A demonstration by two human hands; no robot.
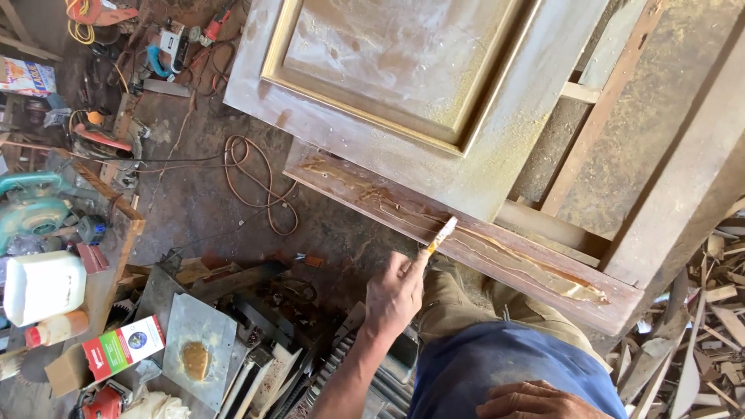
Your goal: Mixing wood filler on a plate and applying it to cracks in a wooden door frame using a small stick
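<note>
The left hand [393,297] pinches a thin brush [441,235], tip on the glue-streaked door edge [466,248] just beyond its fingers; the right hand [535,402] rests flat on the thigh; an unsteady stroke could probably drip glue off the edge.

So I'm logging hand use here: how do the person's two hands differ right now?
The left hand is raised, gripping a small brush whose tip touches the glue-streaked board edge; the right hand holds nothing. The left arm is stretched out; the right hand lies flat, low against the blue shirt. Both are bare.
</note>
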